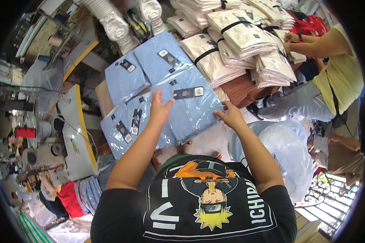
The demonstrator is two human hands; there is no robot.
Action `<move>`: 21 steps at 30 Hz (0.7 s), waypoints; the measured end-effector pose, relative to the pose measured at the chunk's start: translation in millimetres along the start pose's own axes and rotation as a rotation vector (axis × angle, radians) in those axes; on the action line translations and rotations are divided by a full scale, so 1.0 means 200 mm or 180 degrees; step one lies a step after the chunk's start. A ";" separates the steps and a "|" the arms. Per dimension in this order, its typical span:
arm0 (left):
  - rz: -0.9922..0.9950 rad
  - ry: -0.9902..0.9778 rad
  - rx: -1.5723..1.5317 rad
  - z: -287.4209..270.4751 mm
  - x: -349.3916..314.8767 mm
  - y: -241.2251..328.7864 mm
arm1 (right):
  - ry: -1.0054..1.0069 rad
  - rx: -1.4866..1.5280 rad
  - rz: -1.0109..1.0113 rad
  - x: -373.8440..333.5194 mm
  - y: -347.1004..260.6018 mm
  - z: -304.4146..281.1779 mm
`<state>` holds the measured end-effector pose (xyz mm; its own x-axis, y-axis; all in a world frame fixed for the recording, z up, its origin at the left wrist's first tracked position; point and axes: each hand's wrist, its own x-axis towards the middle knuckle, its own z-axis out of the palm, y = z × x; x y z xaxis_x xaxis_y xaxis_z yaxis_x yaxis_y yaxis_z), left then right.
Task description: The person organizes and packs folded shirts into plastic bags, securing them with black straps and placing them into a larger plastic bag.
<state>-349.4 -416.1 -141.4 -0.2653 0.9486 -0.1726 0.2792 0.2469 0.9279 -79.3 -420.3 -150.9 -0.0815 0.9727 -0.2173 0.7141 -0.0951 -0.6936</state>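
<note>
Folded light blue shirts in clear plastic bags lie in stacks in front of me. The nearest right one, a bagged blue shirt [190, 113], has a dark hang tag [188, 92] and a row of buttons. My left hand [161, 108] rests at its left side, fingers apart and thumb stretched out over the plastic. At its right edge my right hand [231, 116] has the thumb on the bag and the fingers bent, pinching the edge. More bagged blue shirts [125, 79] lie beyond and to the left, with similar tags.
Stacks of bagged cream garments [241, 34] with black bands rise at the back right. A co-worker in a yellow shirt [334, 89] reaches toward them. Large clear plastic bags [278, 150] stand at my right. Yellow-edged work tables [75, 133] and sewing gear are at the left.
</note>
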 end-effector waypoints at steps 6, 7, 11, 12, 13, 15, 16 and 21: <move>0.1240 -0.4611 -0.2229 -0.30 -0.57 1.14 | 0.0356 -0.0028 0.0048 -0.17 -0.13 -0.28; 0.1617 -0.5320 -0.2711 -0.30 -0.60 1.17 | 0.0316 0.0014 0.0021 -0.19 -0.15 -0.31; 0.1577 -0.6262 -0.2876 -0.25 -0.75 1.27 | 0.0556 -0.0034 0.0040 -0.32 -0.08 -0.38; 0.1545 -0.6357 -0.2888 -0.24 -0.78 1.28 | 0.0576 -0.0078 0.0018 -0.35 -0.08 -0.39; 0.1527 -0.6450 -0.2903 -0.23 -0.80 1.28 | 0.0594 -0.0123 -0.0006 -0.38 -0.09 -0.39; 0.1483 -0.6665 -0.2922 -0.20 -0.83 1.28 | 0.0689 -0.0217 0.0005 -0.44 -0.07 -0.41; 0.1454 -0.6752 -0.2944 -0.19 -0.84 1.28 | 0.0731 -0.0234 0.0018 -0.47 -0.05 -0.41; 0.1383 -0.7023 -0.2919 -0.18 -0.89 1.28 | 0.0784 -0.0319 0.0105 -0.58 -0.06 -0.43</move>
<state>-263.4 -529.1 138.1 0.7740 -0.2082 0.5980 -0.4267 0.5263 0.7355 -19.2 -513.7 -57.5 0.1057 0.9928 -0.0565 0.7799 -0.1180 -0.6147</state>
